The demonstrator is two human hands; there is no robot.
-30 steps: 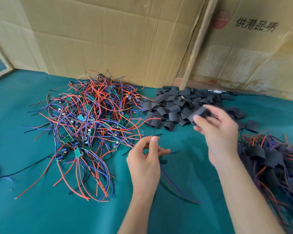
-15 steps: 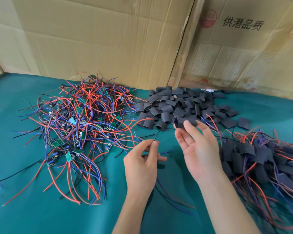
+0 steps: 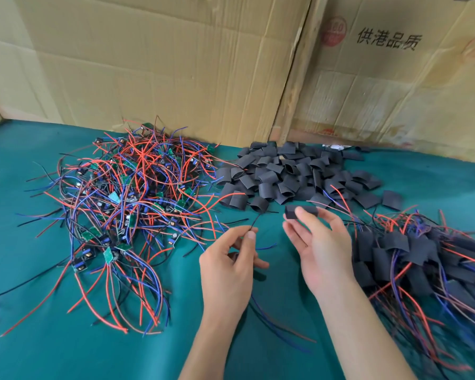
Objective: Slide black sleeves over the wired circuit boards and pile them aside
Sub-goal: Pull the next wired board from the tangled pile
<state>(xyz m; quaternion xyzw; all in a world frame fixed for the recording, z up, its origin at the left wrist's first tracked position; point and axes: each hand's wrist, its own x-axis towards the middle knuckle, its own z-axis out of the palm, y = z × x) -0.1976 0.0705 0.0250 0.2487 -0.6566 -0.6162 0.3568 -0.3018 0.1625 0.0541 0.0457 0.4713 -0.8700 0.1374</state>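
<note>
My right hand [image 3: 317, 242] pinches one black sleeve [image 3: 300, 211] between thumb and fingers, just in front of the heap of loose black sleeves [image 3: 291, 174]. My left hand [image 3: 231, 259] pinches the wires [image 3: 254, 222] of a circuit board; the board itself is hidden inside the hand and its wires trail down toward me. The two hands are a short gap apart. A tangled heap of bare wired boards [image 3: 126, 198] with red, blue and black wires lies at the left. A heap of sleeved boards [image 3: 412, 256] lies at the right.
Everything lies on a teal cloth-covered table [image 3: 39, 352]. Cardboard boxes [image 3: 176, 64] stand along the back edge, with a wooden strip [image 3: 294, 86] leaning between them.
My right hand has carried the black sleeve from the sleeve heap down and toward my left hand. My left hand has kept its hold on the wires.
</note>
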